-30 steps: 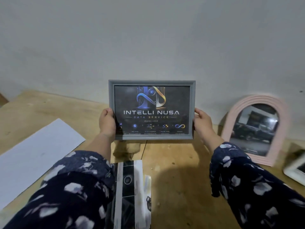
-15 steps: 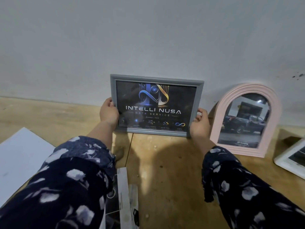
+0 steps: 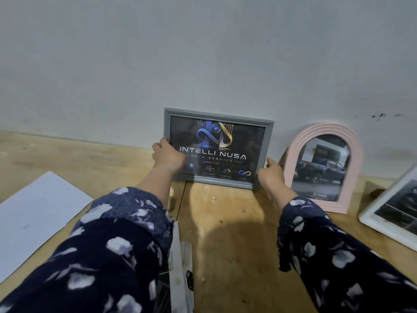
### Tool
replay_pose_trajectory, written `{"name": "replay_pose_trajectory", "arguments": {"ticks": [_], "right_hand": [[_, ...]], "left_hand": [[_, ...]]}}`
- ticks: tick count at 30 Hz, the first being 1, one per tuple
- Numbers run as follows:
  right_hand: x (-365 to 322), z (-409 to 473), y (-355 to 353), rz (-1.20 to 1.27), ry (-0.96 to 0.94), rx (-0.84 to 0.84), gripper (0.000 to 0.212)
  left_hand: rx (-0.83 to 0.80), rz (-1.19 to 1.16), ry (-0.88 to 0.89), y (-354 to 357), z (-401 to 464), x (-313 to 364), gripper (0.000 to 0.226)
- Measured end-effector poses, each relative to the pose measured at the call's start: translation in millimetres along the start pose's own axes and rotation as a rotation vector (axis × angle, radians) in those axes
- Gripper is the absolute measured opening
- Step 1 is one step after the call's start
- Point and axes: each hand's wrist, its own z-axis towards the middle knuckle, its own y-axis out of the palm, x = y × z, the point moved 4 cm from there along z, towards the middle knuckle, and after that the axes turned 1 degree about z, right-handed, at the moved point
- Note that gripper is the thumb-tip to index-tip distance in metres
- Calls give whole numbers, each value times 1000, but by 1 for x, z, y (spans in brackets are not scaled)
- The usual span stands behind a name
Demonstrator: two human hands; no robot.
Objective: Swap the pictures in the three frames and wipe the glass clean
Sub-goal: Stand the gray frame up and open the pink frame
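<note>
A white sheet [image 3: 33,213] is lying on the bench [image 3: 225,233]. The left hand [image 3: 168,155] is gripping the grey frame [image 3: 217,149], which is standing against the wall. The right hand [image 3: 272,175] is touching its corner, grip loose. A pink frame [image 3: 325,166] and white frame [image 3: 390,208] are sitting rightward.

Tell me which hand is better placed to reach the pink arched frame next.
Right, likely. The right hand sits at the grey frame's right edge, directly beside the pink arched frame. The left hand is at the grey frame's far left edge and would have to cross it.
</note>
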Motion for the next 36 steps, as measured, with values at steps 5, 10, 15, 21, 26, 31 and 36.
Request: {"name": "replay_pose_trajectory", "arguments": {"ticks": [5, 10, 15, 21, 26, 31, 36], "right_hand": [[5, -39, -18, -45, -51, -100, 55], [36, -63, -65, -97, -33, -86, 51], [68, -65, -129, -89, 17, 13, 53], [94, -41, -186, -40, 49, 83, 52], [94, -1, -210, -2, 18, 37, 63], [82, 36, -213, 13, -52, 92, 73], [99, 56, -212, 159, 104, 34, 65]], "left_hand": [[-123, 35, 72, 19, -38, 12, 57], [-298, 39, 127, 53, -77, 31, 52], [-427, 24, 186, 93, -109, 65, 51], [-479, -35, 224, 143, -133, 115, 56], [-443, -125, 147, 185, -140, 146, 61], [-324, -214, 98, 212, -139, 161, 63], [-314, -242, 37, 233, -143, 158, 67]]}}
